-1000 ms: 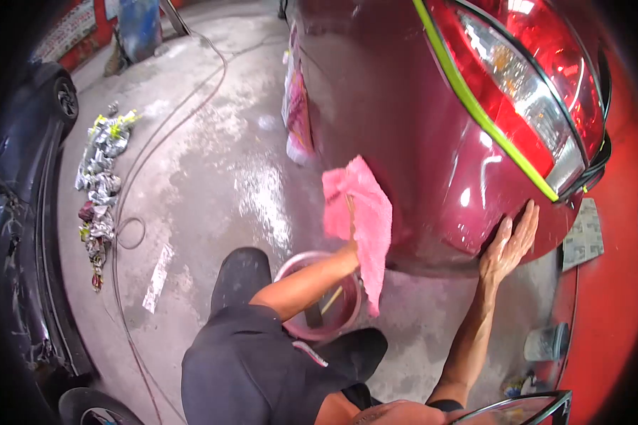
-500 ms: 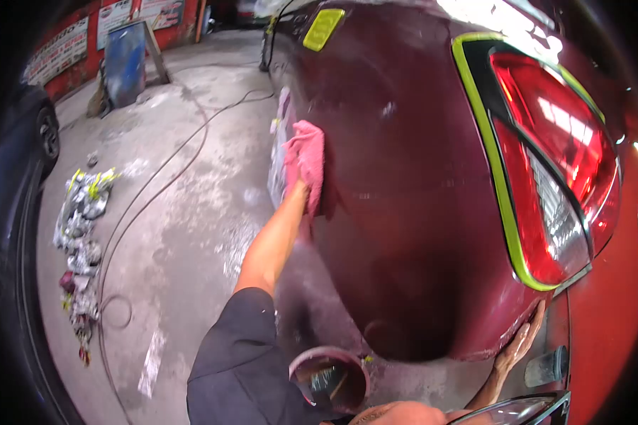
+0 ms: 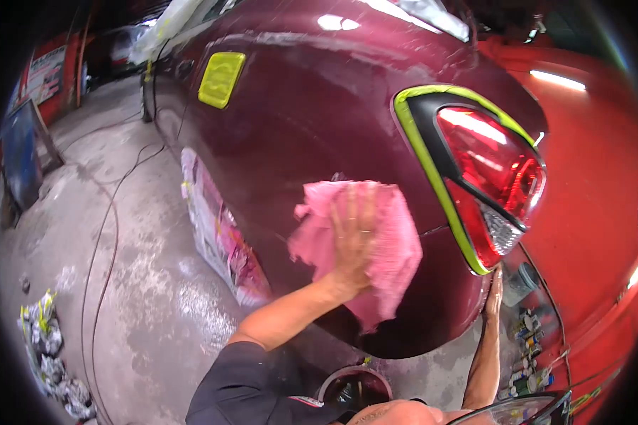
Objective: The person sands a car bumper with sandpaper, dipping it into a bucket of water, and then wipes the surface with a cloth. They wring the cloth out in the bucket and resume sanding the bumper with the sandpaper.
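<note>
My left hand [image 3: 354, 237] presses a pink cloth [image 3: 397, 258] flat against the dark red rear side of a car [image 3: 283, 134]. Its fingers are stretched over the cloth, which hangs in loose folds around them. My right hand [image 3: 495, 290] rests against the bumper edge just below the tail light [image 3: 489, 163], its fingers extended and partly hidden by the bodywork. Yellow-green masking tape [image 3: 432, 177] runs around the light. A yellow-green covered fuel flap [image 3: 222, 79] sits farther forward on the panel. Plastic sheeting [image 3: 209, 212] covers the wheel area.
A bucket [image 3: 354, 386] stands on the floor below the bumper. Hoses [image 3: 113, 212] trail over the concrete at left, near crumpled masking scraps [image 3: 53, 354]. Cans and bottles [image 3: 528, 354] line the foot of the red wall [image 3: 581, 156]. A blue panel [image 3: 21, 156] leans at far left.
My left hand has moved with the pink cloth from near the wheel area rightward and back across the panel, and the cloth is now spread wider. My right hand stays by the bumper edge. The view has shifted.
</note>
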A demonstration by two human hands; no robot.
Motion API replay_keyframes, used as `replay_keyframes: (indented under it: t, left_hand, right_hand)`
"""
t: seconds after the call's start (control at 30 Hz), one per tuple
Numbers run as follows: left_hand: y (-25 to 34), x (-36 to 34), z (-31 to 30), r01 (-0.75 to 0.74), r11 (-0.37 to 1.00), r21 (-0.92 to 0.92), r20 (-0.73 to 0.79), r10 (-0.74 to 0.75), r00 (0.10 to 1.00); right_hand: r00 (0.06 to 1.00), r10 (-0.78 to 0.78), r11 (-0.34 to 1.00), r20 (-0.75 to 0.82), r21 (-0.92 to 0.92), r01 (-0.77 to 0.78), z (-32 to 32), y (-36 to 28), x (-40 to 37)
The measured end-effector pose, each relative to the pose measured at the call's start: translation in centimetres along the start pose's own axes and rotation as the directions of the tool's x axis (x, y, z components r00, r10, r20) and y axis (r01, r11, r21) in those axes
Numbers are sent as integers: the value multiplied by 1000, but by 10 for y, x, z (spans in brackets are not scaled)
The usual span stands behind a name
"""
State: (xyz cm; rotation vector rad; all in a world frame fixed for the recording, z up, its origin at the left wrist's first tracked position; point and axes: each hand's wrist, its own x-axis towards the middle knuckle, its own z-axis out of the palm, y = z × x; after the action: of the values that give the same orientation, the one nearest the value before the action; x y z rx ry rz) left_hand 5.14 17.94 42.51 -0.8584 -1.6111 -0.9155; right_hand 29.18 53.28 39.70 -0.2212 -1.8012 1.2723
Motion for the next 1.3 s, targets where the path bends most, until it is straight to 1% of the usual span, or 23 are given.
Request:
replay_keyframes:
  t: [0.03, 0.07, 0.23, 0.27, 0.33, 0.43, 0.47, 0.5, 0.57, 0.67, 0.7, 0.73, 0.77, 0.8, 0.83, 0.87, 0.9, 0.93, 1.0, 1.07, 1.1, 1.17, 1.3]
  left_hand:
    - [8, 25, 2, -78, 966, 246, 44, 69, 997]
    - [23, 53, -18, -14, 961, -277, 12, 18, 1000]
    - [-28, 119, -6, 22, 999, -28, 27, -21, 999]
    - [-38, 133, -26, 58, 965, -256, -25, -66, 997]
    - [-94, 167, -15, -187, 982, -11, -180, 182, 967]
    - [-220, 249, 20, -289, 942, -168, -253, 242, 937]
    - [-260, 267, 24, -208, 975, -76, -149, 195, 969]
    - [-283, 278, 20, -314, 802, 508, -104, 419, 902]
    - [-329, 323, 69, -286, 802, 524, -7, 340, 940]
    - [-274, 329, 51, -109, 929, 354, 251, 17, 968]
    - [-287, 322, 118, -194, 878, 438, -71, 249, 966]
    - [-204, 319, 72, -295, 806, 514, 589, -82, 804]
    - [-170, 308, 79, -325, 858, 398, 552, 59, 831]
    - [-84, 298, 3, -289, 882, 373, 696, -60, 715]
    - [-109, 303, 55, -486, 774, 406, 428, 310, 849]
    - [-46, 299, -1, -393, 873, 289, 573, 171, 801]
    - [-51, 297, 11, -428, 887, 170, 396, 337, 854]
    - [-55, 295, 20, -416, 896, 154, 210, 382, 900]
    - [-69, 302, 10, -380, 922, -76, 287, 385, 877]
    - [-116, 312, 10, -396, 916, 60, 176, 381, 908]
    - [-124, 333, -22, -317, 935, 159, 463, 213, 860]
    - [-195, 324, -7, -253, 949, 189, 79, 242, 967]
    - [-308, 322, -2, 52, 949, 310, 130, -96, 987]
  right_hand:
    - [999, -42, 997, 12, 58, 41, -7, 16, 6]
    - [998, -69, 996, -10, 58, 69, -8, 9, 5]
    - [998, -54, 991, -12, -119, 53, 17, -20, -3]
    - [998, -54, 991, -21, -121, 51, 19, -23, -4]
    - [997, -62, 991, -49, -119, 56, 17, -20, -6]
    - [998, -31, 995, -53, -98, 25, 11, -14, -3]
    - [997, -32, 995, -65, -96, 25, 12, -17, -4]
    - [997, -42, 991, -63, -127, 33, 14, -19, -5]
    - [997, -52, 998, -54, -48, 49, 10, -9, -2]
    - [993, -16, 988, -115, -156, -2, 15, -19, -4]
    - [992, -50, 986, -112, -162, 31, 16, -20, -4]
    - [992, -43, 986, -119, -165, 23, 19, -24, -6]
    - [992, -58, 977, -112, -210, 34, 16, -21, -6]
    - [993, -75, 966, -96, -255, 49, 12, -18, -3]
    - [992, -67, 992, -105, -116, 54, 12, -10, -2]
    - [992, -52, 998, -117, 24, 55, 11, 0, -2]
    - [995, -53, 998, -87, 15, 54, 5, 3, -4]
    - [991, -53, 990, -120, -136, 36, -1, 6, -7]
    - [976, -86, 909, -198, -418, -5, -6, 3, -6]
    - [975, -3, 956, -222, -288, -63, 38, -57, -36]
    - [974, -13, 975, -225, -217, -38, 51, -65, -48]
    - [976, -116, 953, -183, -298, 58, 77, -72, -69]
    - [967, -216, 834, -133, -540, 112, 91, -78, -80]
